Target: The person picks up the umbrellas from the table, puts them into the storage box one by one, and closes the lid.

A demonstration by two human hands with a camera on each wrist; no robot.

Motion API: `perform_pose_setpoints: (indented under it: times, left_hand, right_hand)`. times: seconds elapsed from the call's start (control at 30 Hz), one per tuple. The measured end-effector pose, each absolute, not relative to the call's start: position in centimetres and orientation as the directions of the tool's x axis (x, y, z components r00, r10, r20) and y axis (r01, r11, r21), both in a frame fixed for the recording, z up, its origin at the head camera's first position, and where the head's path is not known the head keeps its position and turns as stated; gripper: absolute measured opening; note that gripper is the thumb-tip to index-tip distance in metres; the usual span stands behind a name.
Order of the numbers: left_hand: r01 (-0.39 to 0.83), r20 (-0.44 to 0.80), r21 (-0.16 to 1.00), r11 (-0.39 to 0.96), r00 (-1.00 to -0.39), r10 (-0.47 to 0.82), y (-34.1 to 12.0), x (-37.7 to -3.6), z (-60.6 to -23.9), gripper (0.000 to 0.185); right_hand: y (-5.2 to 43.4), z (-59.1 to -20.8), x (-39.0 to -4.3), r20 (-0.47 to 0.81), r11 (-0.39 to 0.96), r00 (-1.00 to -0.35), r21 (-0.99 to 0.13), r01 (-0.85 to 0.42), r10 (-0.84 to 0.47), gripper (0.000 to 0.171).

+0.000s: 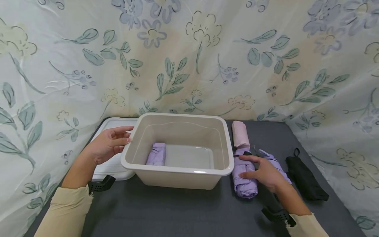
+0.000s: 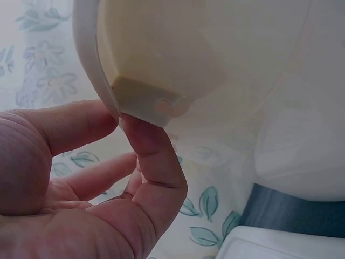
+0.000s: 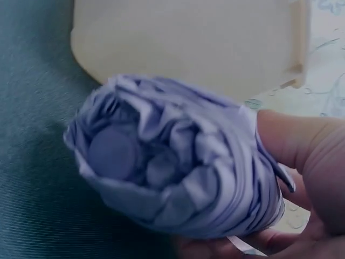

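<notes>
My left hand [image 1: 111, 144] pinches the left rim of a beige plastic bin [image 1: 177, 179]. In the left wrist view, its thumb and index finger meet at the lip of the bin [image 2: 86, 48]. My right hand [image 1: 263, 172] grips a folded purple umbrella [image 1: 244, 184] beside the bin's right side. The right wrist view shows the end of this umbrella [image 3: 215, 183], its cloth pleated around a round knob. Inside the bin, at the left, lies a small purple cloth bundle [image 1: 157, 154].
A white lid [image 1: 112, 168] lies under and left of the bin. Behind the gripped umbrella is a pink roll [image 1: 240, 134]. Another purple bundle [image 1: 273, 161] is partly hidden by my right hand. A black pouch-like bundle with a loop [image 1: 305, 179] lies farther right on the dark table [image 1: 177, 210].
</notes>
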State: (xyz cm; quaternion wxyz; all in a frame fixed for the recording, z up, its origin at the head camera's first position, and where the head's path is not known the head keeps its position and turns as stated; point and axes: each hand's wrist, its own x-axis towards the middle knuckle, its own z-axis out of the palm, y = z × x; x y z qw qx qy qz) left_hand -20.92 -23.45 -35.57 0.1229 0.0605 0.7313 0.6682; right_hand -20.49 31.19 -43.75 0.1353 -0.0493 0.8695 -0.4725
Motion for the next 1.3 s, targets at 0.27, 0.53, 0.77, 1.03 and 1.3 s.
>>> perform_pose_setpoints:
  times: [0.27,0.53,0.77,1.03,1.3]
  left_hand:
    - [-0.064,-0.089,0.992,0.104,-0.964,0.25,-23.4,-20.7,-35.8,0.063]
    - [-0.053,-0.088,0.988,0.143,-0.963,0.255,-23.4,-20.5,-35.7,0.069]
    - [-0.046,-0.082,0.989,0.144,-0.964,0.254,-23.6,-20.5,-35.8,0.069]
    - [-0.063,-0.105,0.982,0.177,-0.965,0.238,-23.4,-20.7,-35.3,0.068]
    - [-0.086,-0.128,0.98,0.181,-0.964,0.234,-23.3,-20.8,-34.8,0.068]
  right_hand:
    - [31.4,-41.6,-19.5,-0.23,0.299,-0.935,-0.943,0.146,-0.269,0.081]
    - [31.4,-38.2,-18.6,-0.18,0.23,-0.93,-0.967,0.108,-0.321,0.075]
    - [31.7,-35.5,-18.5,-0.124,0.141,-0.918,-0.987,0.075,-0.377,0.072]
    - [31.4,-32.5,-19.0,-0.128,0.138,-0.91,-0.987,0.079,-0.393,0.068]
    - [28.7,-30.1,-20.1,-0.149,0.179,-0.914,-0.98,0.086,-0.377,0.071]
